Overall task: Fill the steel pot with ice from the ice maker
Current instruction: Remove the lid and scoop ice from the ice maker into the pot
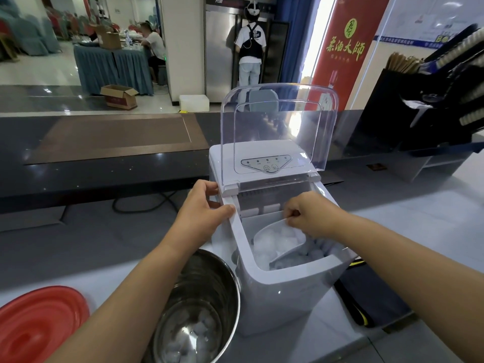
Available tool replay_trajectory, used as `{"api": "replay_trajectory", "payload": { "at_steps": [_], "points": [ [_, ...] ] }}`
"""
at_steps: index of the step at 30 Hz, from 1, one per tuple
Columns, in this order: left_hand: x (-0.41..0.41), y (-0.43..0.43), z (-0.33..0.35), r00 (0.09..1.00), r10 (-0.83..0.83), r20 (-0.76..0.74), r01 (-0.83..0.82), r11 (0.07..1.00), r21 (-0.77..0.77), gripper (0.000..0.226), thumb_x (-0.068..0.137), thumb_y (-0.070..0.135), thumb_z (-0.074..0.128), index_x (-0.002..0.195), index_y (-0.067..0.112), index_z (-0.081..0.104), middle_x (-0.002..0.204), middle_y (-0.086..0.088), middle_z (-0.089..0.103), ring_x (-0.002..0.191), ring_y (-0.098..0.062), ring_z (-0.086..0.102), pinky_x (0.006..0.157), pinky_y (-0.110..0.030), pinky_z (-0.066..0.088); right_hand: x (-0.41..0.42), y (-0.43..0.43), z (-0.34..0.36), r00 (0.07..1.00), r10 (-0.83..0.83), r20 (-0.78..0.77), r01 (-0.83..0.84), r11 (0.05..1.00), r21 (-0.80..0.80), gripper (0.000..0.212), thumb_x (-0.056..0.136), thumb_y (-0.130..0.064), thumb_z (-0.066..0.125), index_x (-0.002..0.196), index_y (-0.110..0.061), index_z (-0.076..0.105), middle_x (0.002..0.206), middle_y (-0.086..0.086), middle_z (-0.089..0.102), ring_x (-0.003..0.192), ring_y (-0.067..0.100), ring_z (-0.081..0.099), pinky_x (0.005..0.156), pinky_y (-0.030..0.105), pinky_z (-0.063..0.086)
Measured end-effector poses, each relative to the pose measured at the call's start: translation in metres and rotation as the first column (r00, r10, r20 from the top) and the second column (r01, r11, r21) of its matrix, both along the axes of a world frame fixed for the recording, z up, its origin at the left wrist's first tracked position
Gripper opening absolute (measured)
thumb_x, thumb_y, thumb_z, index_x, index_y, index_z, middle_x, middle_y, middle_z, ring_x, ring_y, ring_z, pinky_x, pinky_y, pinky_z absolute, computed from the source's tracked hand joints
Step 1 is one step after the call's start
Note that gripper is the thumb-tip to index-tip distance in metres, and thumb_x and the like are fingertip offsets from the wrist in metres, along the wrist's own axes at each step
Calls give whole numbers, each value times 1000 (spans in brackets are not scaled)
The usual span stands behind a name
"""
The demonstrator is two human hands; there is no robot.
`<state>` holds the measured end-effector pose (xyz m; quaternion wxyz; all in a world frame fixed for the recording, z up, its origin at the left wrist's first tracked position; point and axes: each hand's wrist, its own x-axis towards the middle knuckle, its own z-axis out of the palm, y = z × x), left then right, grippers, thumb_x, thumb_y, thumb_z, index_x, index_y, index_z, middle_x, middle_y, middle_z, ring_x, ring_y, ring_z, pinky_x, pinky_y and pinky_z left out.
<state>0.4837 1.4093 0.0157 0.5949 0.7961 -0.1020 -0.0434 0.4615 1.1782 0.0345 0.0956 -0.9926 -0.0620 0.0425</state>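
A white plastic countertop ice maker (282, 297) stands on the pale grey surface (104, 244), and its clear, domed plastic lid (277, 127) is tipped up and back on its hinge, so the ice compartment is open from above. The left hand (201, 205) grips the left rim of the machine near the hinge, thumb on the inner edge and fingers curled over the outer side. The right hand (306, 216) reaches down into the compartment with its fingers clenched around the handle end of a translucent plastic scoop (277, 241). The bowl of the scoop is heaped with pale ice and lies tilted inside the basket, above more loose ice cubes (311, 254) along the front right of the compartment.

The round stainless steel pot (209, 279) sits on the surface just beside the ice maker's front left corner, under the left forearm. A shallow layer of ice pieces (188, 334) covers part of its bottom, and most of the shiny inner wall is bare. A red, round, ridged plastic lid (39, 328) lies flat to the left of the pot. A black bag with yellow trim (366, 297) rests against the right side of the machine.
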Motion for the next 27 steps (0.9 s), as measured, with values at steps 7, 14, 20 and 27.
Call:
{"api": "replay_trajectory", "payload": {
  "at_steps": [7,14,20,27],
  "points": [
    [0,2,1,1000,-22,0,22,1000,-6,40,83,15,69,115,21,46,117,1,57,95,-11,60,87,-35,52,-6,1,-2,987,-145,-71,157,962,225,21,86,-4,60,68,-15,59,52,0,54,32,5,50,40,16,43],
    [-1,5,0,999,-37,-3,37,999,-23,41,82,15,70,116,20,47,119,2,57,94,-11,62,89,-40,53,-19,2,11,970,-242,-31,237,903,358,12,86,-7,63,75,-8,64,39,-8,52,32,7,50,43,17,46],
    [-2,9,4,999,-49,-1,49,997,56,47,82,22,71,123,18,47,120,3,57,94,-11,61,85,-36,53,-35,10,28,950,-312,-14,288,858,425,15,85,-8,67,70,-9,67,48,4,56,35,11,51,45,25,52],
    [-5,32,5,996,-89,-9,89,985,149,43,80,17,73,120,15,56,115,2,59,101,-14,59,79,-25,48,-61,30,53,935,-353,-25,321,815,482,16,84,-6,68,68,-7,66,47,6,56,36,12,50,40,18,44]
  ]
}}
